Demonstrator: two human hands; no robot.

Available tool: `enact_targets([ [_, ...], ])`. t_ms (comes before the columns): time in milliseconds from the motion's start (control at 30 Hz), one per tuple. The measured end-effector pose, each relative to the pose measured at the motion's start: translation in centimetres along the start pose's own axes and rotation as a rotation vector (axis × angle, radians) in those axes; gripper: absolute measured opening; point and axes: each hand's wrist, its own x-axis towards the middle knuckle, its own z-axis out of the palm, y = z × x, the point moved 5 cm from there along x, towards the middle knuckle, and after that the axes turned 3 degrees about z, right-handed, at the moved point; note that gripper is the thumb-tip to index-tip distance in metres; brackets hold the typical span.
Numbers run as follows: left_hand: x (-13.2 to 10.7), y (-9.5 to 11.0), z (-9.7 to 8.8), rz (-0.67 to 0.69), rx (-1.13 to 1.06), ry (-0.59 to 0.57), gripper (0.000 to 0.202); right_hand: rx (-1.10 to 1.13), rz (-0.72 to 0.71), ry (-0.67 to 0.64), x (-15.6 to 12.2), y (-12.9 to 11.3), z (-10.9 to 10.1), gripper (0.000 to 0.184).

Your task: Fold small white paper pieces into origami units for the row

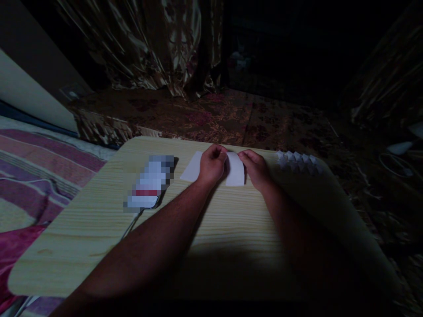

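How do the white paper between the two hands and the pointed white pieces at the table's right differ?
The white paper is broad and smooth; the pointed white pieces are much smaller. The left hand and right hand hold the white paper, while the pointed white pieces sit in rows, untouched. Both look white.

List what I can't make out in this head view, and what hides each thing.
All in the head view:
- Device screen: pixelation covers it.
- Whether the paper is one piece or two: the left hand covers the middle.
- Details of the white shapes: too small and dim.
- Area right of the curtain: darkness.
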Motion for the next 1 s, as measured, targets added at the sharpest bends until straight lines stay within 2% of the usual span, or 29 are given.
enact_targets([
  [400,-0.05,0.04,-0.12,0.010,-0.009,-0.003,0.009,0.008,0.056,-0.095,-0.77,-0.42,0.81,0.029],
  [567,-0.04,0.16,-0.18,-0.010,-0.009,-0.005,0.010,-0.069,0.032,-0.068,-0.63,-0.29,0.92,0.030],
  [733,-0.13,0.33,0.12,-0.018,-0.105,-0.021,0.014,-0.100,0.039,-0.062,-0.53,-0.11,0.93,0.025],
  [867,-0.20,0.62,0.20,-0.013,-0.154,-0.033,0.014,-0.042,0.049,-0.044,-0.43,-0.03,0.74,0.026],
  [1000,-0.47,0.87,0.36,-0.068,-0.131,-0.076,0.011,0.068,0.073,0.021,-0.12,0.30,0.19,0.030],
])
